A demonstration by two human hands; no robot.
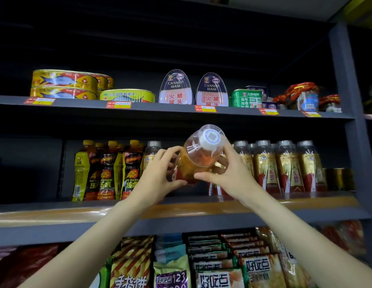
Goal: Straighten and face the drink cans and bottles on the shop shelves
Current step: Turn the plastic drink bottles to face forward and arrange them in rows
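Note:
A clear bottle (201, 152) of orange drink with a gold and red label and a white cap is tilted toward me above the middle shelf (56, 213). My left hand (160, 175) grips its left side and my right hand (228, 173) grips its right side, thumb across the front. To the right, a row of the same gold-labelled bottles (289, 165) stands upright. To the left stand black and yellow Hi-Tiger bottles (107, 171), and one clear-capped bottle (152, 150) shows behind my left hand.
The top shelf (81, 103) carries flat fish tins (64, 84), two canned ham packs (193, 88), a green tin (246, 98) and jars (305, 96). Snack bags (201, 265) fill the shelf below. A grey upright post (351, 100) bounds the right side. Gold cans (339, 179) stand at the far right.

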